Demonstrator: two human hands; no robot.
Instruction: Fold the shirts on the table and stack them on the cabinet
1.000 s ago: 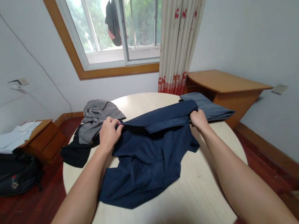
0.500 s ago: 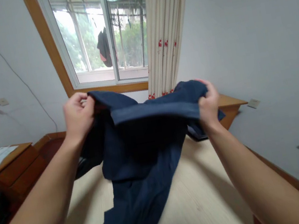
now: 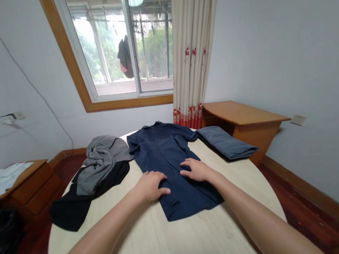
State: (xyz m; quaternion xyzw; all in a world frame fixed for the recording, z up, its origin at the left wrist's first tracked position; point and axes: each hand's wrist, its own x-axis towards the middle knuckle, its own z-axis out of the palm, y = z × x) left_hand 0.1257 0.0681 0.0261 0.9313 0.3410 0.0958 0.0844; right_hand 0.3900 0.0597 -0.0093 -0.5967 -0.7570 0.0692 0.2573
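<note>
A dark navy short-sleeved shirt point(image 3: 163, 150) lies spread on the pale round table point(image 3: 178, 252), its collar toward the window and its hem toward me. My left hand point(image 3: 152, 185) rests at the shirt's left edge, fingers apart, holding nothing. On the right part of the shirt is my right hand point(image 3: 196, 170), its fingers spread and also holding nothing. Some wrinkles show near the hem by my left hand.
Grey clothing point(image 3: 97, 161) lies heaped over a black garment point(image 3: 72, 209) at the table's left. A folded dark grey garment point(image 3: 224, 141) sits at the right, near a wooden desk point(image 3: 242, 112). A wooden cabinet point(image 3: 33, 190) stands at the far left.
The shirt, which hung bunched between both raised hands, now lies flat on the table. Both hands have let go of it, come down and moved closer together.
</note>
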